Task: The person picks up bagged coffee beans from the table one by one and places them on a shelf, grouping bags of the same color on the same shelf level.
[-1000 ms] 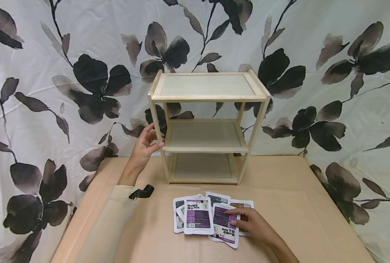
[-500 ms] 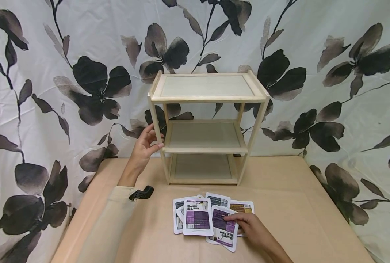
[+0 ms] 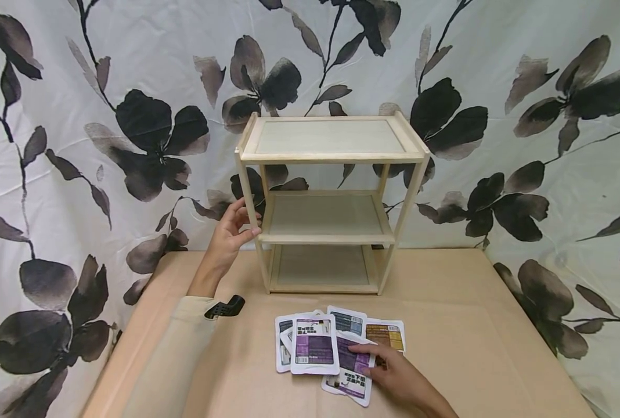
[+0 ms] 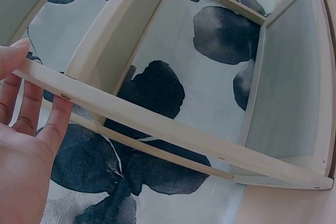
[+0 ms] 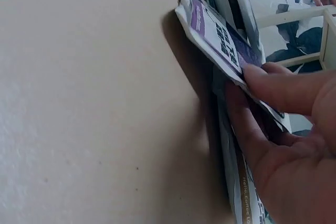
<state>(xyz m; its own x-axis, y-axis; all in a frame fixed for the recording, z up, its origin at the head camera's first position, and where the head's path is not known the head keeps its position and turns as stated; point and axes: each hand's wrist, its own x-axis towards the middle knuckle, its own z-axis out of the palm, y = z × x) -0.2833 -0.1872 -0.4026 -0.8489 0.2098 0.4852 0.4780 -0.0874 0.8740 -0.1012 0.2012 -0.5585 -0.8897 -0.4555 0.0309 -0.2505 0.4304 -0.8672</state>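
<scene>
A small pale wooden three-tier shelf (image 3: 328,238) stands upright on the table. My left hand (image 3: 229,232) grips its front left post (image 4: 131,112), with the thumb on one side and the fingers behind. In front of the shelf lies an overlapping pile of flat printed sachets. Thumb and fingers of my right hand (image 3: 399,374) pinch the edge of a purple-and-white sachet (image 3: 353,380), which is tilted up in the right wrist view. Another purple sachet (image 3: 314,343) lies beside it on the left. Behind are a blue-grey sachet (image 3: 348,320) and a brown one (image 3: 385,332).
A light tan table covering (image 3: 268,389) lies under everything. Behind and at both sides hangs a white curtain (image 3: 498,128) with dark flowers, close behind the shelf. All three tiers (image 3: 331,134) of the shelf are bare.
My right hand has drawn the pinched purple sachet toward me and a little left, uncovering more of the brown sachet. My left hand has stayed on the post.
</scene>
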